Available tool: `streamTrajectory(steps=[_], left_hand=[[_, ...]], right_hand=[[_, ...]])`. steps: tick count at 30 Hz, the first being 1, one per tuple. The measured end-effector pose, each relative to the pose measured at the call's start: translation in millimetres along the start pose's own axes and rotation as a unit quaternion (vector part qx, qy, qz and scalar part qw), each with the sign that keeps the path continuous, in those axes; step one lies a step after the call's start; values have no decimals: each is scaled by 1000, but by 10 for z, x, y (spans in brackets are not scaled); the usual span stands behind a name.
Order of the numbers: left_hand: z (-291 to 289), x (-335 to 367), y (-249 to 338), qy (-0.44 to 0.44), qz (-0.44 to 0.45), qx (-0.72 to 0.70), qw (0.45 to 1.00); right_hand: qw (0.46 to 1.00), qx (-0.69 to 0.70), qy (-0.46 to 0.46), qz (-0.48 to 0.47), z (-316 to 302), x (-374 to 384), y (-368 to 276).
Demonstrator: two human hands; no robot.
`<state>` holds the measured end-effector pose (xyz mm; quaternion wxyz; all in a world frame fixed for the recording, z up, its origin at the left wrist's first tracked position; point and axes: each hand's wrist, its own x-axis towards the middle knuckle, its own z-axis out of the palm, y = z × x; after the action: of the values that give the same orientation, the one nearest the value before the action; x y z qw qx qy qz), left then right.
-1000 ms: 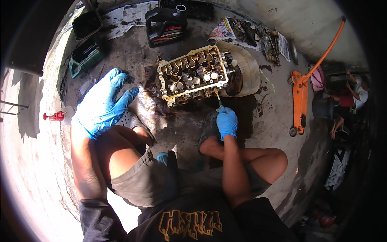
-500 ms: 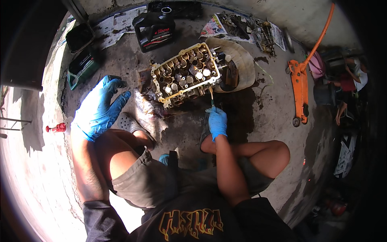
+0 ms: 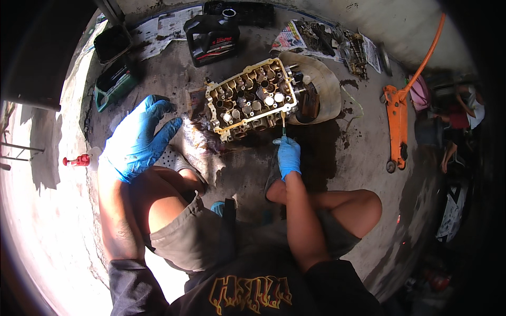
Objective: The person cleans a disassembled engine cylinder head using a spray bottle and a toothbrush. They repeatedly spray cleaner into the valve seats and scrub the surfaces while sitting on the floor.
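Observation:
An engine cylinder head [image 3: 253,101] lies on the concrete floor in front of me, its open top showing rows of round bores and some shiny discs. My right hand [image 3: 289,158], in a blue glove, is closed around a small brush [image 3: 284,122] with a dark green handle. The brush's pale bristles touch or come very near the cylinder head's near edge. My left hand [image 3: 138,139], also gloved in blue, hangs raised at the left over my knee. Its thumb and fingers are apart, and it holds nothing.
Behind the cylinder head stands a black oil jug [image 3: 212,41]. A green cut-open container [image 3: 108,87] sits at the far left. Metal parts [image 3: 354,55] lie on newspaper at the back right. An orange floor jack [image 3: 395,124] is to the right; beyond it sits another person [image 3: 466,108].
The whole view has shifted, so most things sit slightly further right. My right hand keeps the brush at the cylinder head's near edge; my left hand stays raised and spread.

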<state>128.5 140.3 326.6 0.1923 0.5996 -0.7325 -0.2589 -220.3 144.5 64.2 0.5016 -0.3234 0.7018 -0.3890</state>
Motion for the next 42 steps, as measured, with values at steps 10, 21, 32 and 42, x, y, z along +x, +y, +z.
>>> streamTrajectory(steps=[10, 21, 32, 42], left_hand=[[-17, -19, 10, -20, -19, -10, 1000], [34, -70, -23, 3, 18, 38, 999], [34, -10, -230, -24, -25, 23, 999], [51, 1, -210, -29, -31, 12, 999]], right_hand=[[891, -372, 241, -98, -171, -32, -366], [909, -315, 218, -166, -615, 159, -748], [973, -198, 65, -104, -254, 157, 280], [853, 363, -155, 341, 350, 163, 160]])
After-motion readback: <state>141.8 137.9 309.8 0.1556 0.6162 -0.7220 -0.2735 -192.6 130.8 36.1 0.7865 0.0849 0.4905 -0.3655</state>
